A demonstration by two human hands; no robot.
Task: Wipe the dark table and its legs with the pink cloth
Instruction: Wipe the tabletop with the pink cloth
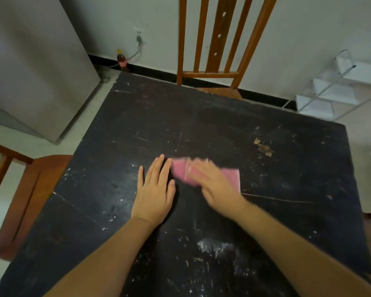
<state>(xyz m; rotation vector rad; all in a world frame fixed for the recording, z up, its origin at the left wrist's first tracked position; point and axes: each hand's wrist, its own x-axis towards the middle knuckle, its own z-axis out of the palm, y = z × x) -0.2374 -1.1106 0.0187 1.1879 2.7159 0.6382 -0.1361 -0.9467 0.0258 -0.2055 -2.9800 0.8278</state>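
mid-wipe on dark worktop point(201, 125). pink cloth point(231, 176) flat near centre, under right hand point(214, 185); right fingers point(199, 168) look straight, pressing cloth, but blurred so can't tell grip for sure. left hand point(153, 189) flat at 9 o'clock of cloth, just beside, fingers straight & close together, bracing. best: keep palm flat, even pressure, overlapping strokes toward white specks point(214, 247) at 6 o'clock & chipped patch point(263, 147) at 1 o'clock. legs not in view, prob still to do.
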